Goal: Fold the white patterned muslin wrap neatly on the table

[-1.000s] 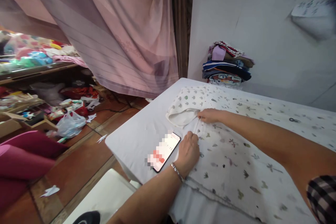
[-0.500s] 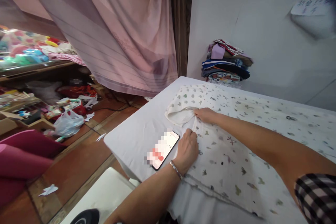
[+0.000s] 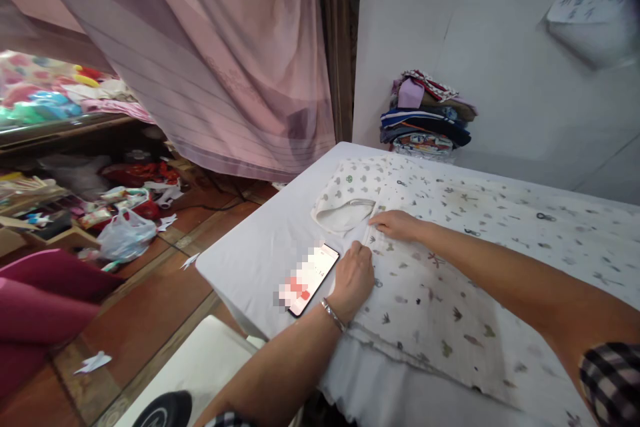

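Note:
A white cloth garment (image 3: 440,287) printed with small plants lies spread over the table, its hood (image 3: 357,180) at the far left end with the opening showing a white lining. My left hand (image 3: 353,273), a bracelet on its wrist, has its fingers closed on the garment's edge near the neck. Just beyond it, my right hand (image 3: 397,224) pinches the cloth beside the hood opening. Left of my left hand lies a lit phone (image 3: 315,280), its screen partly pixelated.
The white-covered table (image 3: 240,247) has a rounded left corner. Folded clothes (image 3: 427,113) are stacked by the wall. A white stool (image 3: 200,360) stands at the near left. Beyond hang pink curtains (image 3: 240,67); bags and boxes clutter the floor at left.
The hood opening looks wider and rounder. My right hand's fingers are straighter and lie flatter on the cloth. The whole view has shifted slightly.

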Demonstrator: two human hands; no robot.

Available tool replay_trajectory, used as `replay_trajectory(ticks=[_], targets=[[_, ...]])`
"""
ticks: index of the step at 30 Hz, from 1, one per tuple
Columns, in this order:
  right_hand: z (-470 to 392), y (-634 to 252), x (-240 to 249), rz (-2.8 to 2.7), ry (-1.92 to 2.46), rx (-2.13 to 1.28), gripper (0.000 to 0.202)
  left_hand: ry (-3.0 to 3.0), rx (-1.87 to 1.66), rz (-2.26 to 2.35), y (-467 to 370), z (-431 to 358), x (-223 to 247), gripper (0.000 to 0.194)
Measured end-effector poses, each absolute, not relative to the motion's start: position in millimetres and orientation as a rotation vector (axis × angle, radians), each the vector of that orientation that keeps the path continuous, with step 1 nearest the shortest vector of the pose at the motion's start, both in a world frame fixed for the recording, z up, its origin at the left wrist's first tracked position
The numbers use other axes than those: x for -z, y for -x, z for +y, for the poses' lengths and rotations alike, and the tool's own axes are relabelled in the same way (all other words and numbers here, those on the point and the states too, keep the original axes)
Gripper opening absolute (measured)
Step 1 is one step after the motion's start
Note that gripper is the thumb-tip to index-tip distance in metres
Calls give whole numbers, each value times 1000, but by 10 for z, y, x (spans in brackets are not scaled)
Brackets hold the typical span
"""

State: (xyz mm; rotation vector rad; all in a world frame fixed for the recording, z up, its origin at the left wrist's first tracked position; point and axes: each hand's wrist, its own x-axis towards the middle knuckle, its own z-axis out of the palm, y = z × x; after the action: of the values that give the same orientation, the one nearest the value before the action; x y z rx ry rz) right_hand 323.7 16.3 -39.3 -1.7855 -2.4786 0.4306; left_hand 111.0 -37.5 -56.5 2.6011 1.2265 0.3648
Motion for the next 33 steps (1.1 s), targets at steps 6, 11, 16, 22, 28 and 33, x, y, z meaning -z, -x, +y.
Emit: replay_trajectory(ticks=[6,11,16,22,28,33], targets=[[232,-3142,295,-2631,1834,-349,27,-2591,-347,1237,-1116,-375,530,19],[231,-3136,242,-2662,1850,-326,18,-2596,-331,1226,-1111,-381,506,19],[262,-3138,274,-2690,1850,-305,17,-2585,-380,1230,-1099,-378,540,17],[311,-3105,269,-2737,1855,-300,8,-2594,-382,1215,-1095,-368,567,18],[338,-3083,192,-2794,1883,-351,13,-2593,-387,1234,-1114,-371,577,17],[339,-3029,197,-2724,1877,-311,9,-2592,-422,1219,-1114,-370,587,17]])
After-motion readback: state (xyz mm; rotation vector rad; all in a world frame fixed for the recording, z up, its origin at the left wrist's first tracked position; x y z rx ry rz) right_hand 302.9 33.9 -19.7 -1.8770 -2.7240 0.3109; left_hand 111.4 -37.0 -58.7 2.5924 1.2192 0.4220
